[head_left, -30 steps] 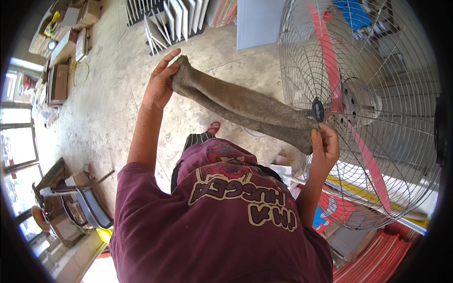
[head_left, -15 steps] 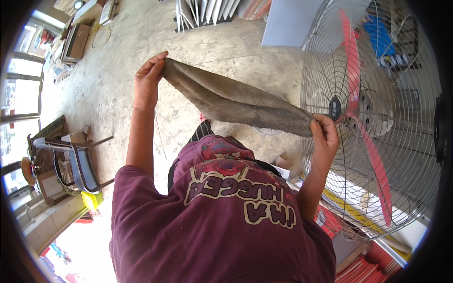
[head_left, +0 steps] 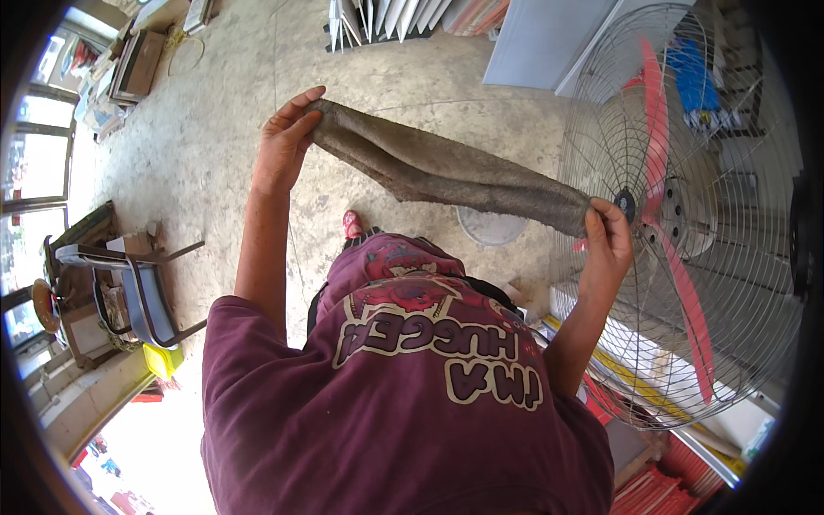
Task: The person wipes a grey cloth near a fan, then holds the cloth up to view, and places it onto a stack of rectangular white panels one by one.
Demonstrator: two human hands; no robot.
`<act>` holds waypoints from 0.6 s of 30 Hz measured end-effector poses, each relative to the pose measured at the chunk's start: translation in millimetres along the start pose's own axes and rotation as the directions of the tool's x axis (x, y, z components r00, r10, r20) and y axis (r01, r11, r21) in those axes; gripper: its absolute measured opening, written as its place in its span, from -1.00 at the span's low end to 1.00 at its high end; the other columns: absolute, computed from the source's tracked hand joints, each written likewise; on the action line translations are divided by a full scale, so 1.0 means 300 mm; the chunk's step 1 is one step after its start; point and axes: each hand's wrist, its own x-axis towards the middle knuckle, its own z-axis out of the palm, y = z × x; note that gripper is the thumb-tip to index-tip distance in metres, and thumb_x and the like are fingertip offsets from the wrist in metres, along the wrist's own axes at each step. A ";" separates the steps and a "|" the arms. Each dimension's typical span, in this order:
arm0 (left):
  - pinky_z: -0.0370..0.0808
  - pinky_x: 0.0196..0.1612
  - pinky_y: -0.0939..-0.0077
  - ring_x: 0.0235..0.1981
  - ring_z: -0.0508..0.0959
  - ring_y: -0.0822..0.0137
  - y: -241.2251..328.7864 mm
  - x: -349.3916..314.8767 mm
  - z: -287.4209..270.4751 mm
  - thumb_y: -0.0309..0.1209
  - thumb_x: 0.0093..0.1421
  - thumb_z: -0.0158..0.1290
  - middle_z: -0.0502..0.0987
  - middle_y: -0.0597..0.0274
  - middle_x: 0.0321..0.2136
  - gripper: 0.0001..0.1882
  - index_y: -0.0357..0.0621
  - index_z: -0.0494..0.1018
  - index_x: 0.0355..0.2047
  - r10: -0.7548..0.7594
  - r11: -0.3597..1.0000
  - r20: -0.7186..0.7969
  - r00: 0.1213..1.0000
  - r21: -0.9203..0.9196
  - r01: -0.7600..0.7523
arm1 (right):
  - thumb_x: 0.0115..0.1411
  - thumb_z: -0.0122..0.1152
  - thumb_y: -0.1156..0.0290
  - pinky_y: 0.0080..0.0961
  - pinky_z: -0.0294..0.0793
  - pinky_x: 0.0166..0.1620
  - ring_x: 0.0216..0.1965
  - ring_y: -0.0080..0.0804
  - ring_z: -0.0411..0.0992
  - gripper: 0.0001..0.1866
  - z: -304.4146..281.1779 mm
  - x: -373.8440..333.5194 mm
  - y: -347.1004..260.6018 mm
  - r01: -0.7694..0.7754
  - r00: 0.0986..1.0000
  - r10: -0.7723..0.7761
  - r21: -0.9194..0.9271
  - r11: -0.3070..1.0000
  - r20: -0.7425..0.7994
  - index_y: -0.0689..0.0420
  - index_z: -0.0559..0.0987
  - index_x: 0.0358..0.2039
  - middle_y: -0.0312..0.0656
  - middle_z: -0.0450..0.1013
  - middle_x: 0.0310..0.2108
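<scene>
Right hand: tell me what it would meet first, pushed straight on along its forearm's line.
Likely the large wire-caged fan, which shows just beyond the right hand in that line, though depth is unclear.

Person wears a dark purple tee (head_left: 369, 446), short loose sleeves (head_left: 245, 324). Chest print: chunky dark lettering (head_left: 483, 345) with cream outline, plus red cartoon art (head_left: 410, 300) beside it. Something black (head_left: 503, 299) edges the waist, can't tell what. Dark, pale-striped trousers (head_left: 373, 232), only a bit showing. One red shoe (head_left: 352, 225) visible. Left hand (head_left: 287, 142) and right hand (head_left: 608, 240) bare, forearms too.
</scene>
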 end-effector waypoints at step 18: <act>0.44 -0.18 0.55 -0.28 0.50 0.45 0.030 -0.023 -0.322 -0.53 0.22 -0.09 0.53 0.29 -0.29 -0.78 -0.22 0.46 -0.15 0.103 0.958 -0.200 0.974 -0.244 -0.152 | 0.12 0.19 0.51 -0.80 0.27 -0.25 -0.36 -0.73 0.31 -0.83 0.272 0.072 -0.043 0.038 0.985 -0.020 -0.101 0.994 0.171 0.23 0.53 -0.25 -0.41 0.42 -0.38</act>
